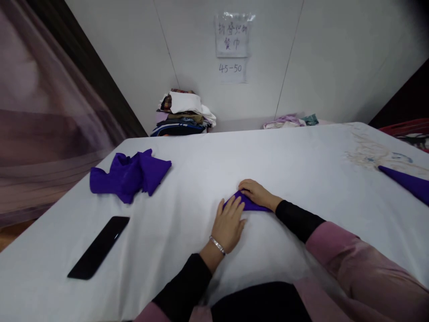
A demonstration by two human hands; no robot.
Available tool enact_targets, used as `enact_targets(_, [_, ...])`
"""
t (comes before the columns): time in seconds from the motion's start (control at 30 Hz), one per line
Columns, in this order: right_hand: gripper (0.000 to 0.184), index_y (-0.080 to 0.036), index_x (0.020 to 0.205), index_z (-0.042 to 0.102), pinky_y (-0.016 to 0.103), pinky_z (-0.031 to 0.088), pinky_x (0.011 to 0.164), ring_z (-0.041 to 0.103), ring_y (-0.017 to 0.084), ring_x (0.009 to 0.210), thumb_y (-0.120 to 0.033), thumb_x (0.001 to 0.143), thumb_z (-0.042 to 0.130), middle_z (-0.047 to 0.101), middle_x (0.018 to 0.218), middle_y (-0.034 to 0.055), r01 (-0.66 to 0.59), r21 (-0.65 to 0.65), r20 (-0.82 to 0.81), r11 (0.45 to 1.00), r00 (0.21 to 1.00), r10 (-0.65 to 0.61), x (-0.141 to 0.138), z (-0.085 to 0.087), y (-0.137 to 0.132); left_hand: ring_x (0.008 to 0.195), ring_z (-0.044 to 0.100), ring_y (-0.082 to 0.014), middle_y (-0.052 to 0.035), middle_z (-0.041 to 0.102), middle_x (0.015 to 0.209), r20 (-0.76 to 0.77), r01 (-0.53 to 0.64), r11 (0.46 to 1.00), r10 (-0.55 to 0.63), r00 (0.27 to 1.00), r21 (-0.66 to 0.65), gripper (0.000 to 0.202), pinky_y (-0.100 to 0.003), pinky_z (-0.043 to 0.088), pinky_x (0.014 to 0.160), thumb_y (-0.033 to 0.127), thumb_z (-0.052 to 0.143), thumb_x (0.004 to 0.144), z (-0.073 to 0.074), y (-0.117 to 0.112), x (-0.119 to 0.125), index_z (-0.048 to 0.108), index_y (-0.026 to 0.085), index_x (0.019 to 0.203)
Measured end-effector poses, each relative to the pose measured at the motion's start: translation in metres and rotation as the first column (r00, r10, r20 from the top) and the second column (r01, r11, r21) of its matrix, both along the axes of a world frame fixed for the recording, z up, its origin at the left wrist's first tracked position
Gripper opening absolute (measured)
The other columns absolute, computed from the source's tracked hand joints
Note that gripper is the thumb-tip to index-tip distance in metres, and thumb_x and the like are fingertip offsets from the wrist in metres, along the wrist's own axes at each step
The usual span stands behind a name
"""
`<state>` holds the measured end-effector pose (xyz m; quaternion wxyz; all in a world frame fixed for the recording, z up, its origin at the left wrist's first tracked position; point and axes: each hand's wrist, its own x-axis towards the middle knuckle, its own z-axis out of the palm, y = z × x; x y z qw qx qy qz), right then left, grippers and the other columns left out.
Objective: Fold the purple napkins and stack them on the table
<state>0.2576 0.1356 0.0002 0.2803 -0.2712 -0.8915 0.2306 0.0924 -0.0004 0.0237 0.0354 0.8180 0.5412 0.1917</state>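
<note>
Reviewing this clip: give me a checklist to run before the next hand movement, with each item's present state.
1. Left hand on the small purple cloth: ok, fingers over its left end.
2. Right hand on that cloth: ok, at its upper edge; grip cannot tell.
3. Layers lined up: cannot tell, the hands cover part.
4. Black slab apart from both hands: ok, off to the left.
5. Rumpled purple cloth lying flat: not ok, bunched.
6. Pointed purple cloth fully in view: not ok, cut by the right edge.
</note>
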Motion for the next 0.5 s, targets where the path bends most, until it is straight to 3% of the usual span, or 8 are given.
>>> enact_targets(0.07, [0.014,-0.018,0.091,0.062,0.038,0.043,0.091,0.054,0.019,0.099,-0.014,0.085,0.051,0.063,0.098,0.0075,0.004,0.005,-0.001,1.0,1.0,-0.004,0.0,-0.003,0.001,0.137,0.021,-0.0264,-0.0128,0.033,0.145,-0.072,0.021,0.997,-0.026,0.997,-0.079,0.058,-0.05,0.013,0.112,0.043,0.043,0.087,-0.005,0.003,0.011,0.035,0.012,0.135])
enact_targets(0.17, [0.019,-0.017,0.101,0.062,0.04,0.042,0.094,0.053,0.02,0.106,-0.017,0.085,0.052,0.062,0.106,0.0095,0.055,0.002,0.005,0.999,0.998,-0.055,0.001,-0.008,0.002,0.137,0.017,-0.0304,-0.0187,0.027,0.146,-0.135,-0.04,0.983,0.016,0.991,-0.182,0.075,-0.051,0.017,0.111,0.056,0.041,0.083,-0.016,0.012,0.013,0.031,0.004,0.136])
enact_targets(0.3, [0.034,-0.018,0.118,0.055,0.046,0.038,0.099,0.05,0.023,0.115,-0.022,0.084,0.054,0.057,0.122,0.012,0.14,-0.003,0.045,0.99,0.989,-0.14,0.013,-0.014,0.006,0.138,0.016,-0.0288,-0.0174,0.027,0.147,-0.129,-0.042,0.984,0.02,0.991,-0.174,0.076,-0.05,0.019,0.11,0.06,0.034,0.084,-0.025,0.016,0.006,0.03,0.008,0.138])
enact_targets(0.5, [0.04,-0.015,0.121,0.054,0.048,0.035,0.102,0.048,0.026,0.119,-0.026,0.083,0.054,0.054,0.126,0.0146,0.359,-0.076,0.099,0.93,0.931,-0.351,0.049,-0.009,0.012,0.138,0.016,-0.0277,-0.017,0.027,0.147,-0.13,-0.032,0.985,0.01,0.991,-0.167,0.076,-0.049,0.018,0.11,0.062,0.031,0.084,-0.027,0.016,0.003,0.031,0.009,0.138])
